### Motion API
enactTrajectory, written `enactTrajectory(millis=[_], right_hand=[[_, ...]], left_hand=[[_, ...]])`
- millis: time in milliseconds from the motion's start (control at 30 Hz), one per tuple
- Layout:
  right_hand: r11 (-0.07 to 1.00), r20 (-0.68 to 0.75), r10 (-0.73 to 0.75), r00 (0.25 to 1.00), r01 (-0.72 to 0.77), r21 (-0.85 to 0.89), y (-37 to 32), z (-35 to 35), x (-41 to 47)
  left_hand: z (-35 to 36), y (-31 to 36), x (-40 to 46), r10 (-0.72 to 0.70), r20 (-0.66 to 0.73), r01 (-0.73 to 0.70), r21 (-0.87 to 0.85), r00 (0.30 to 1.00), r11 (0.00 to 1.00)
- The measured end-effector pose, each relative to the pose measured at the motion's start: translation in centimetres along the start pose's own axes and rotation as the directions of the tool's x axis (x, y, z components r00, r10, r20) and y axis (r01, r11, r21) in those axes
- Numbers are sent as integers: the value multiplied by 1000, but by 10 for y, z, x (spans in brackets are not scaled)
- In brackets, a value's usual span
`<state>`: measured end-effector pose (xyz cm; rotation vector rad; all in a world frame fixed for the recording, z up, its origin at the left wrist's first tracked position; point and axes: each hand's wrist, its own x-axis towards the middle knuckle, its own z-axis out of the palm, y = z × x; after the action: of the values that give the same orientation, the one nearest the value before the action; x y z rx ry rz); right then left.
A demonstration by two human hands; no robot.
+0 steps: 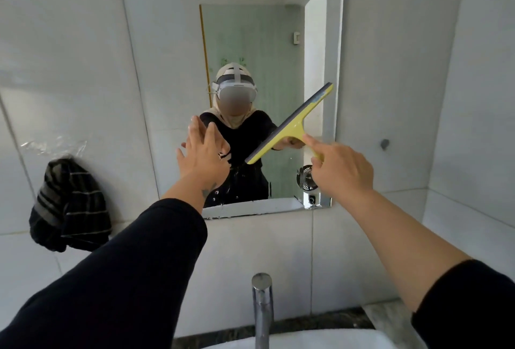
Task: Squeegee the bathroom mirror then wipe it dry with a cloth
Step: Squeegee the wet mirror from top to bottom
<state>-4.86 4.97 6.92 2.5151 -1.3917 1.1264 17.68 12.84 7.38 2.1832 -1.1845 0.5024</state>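
The right hand (341, 170) clamps the yellow squeegee (289, 125) slanted on the mirror (250, 41), probably to drain water, while the left hand (202, 157) braces there, fingers apart

I see the mirror (250, 41) on the wall straight ahead at 12 o'clock, above the tap (262, 304), which stands at 6 o'clock. My left hand (202, 159) lies before the glass at its lower left; my right hand (341, 170) holds the squeegee (289, 125) at 1 o'clock, blade tilted across the mirror. A cloth (69, 206) hangs on the wall at 9 o'clock, left of the mirror.
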Motion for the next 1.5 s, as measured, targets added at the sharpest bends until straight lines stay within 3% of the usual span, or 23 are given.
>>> enactTrajectory(millis=[133, 267, 467, 667, 767, 1267, 1500], right_hand=[[983, 27, 95, 995, -98, 156, 3, 5, -9], [897, 66, 219, 973, -228, 380, -4, 28, -21], [688, 105, 381, 919, -357, 632, -36, 58, -37], [453, 201, 481, 853, -438, 776, -79, 81, -49], [412, 218, 476, 852, -435, 800, -102, 90, -55], [732, 123, 236, 964, -259, 630, -177, 116, -86], [944, 159, -20, 987, -34, 329, -156, 118, -94]], left_hand=[[1, 2, 0, -16, 11, 16, -1, 1000, 1000], [1, 0, 0, -1, 8, 1, -1, 1000, 1000], [1, -6, -1, 48, -11, -48, 8, 999, 999], [-10, -23, -1, 94, -70, -94, 7, 993, 996], [-17, -39, -3, 81, -67, -81, 6, 994, 997], [-34, -98, -23, -51, -22, 52, 44, 998, 998], [-20, -89, -28, -62, 24, 62, -2, 998, 998]])
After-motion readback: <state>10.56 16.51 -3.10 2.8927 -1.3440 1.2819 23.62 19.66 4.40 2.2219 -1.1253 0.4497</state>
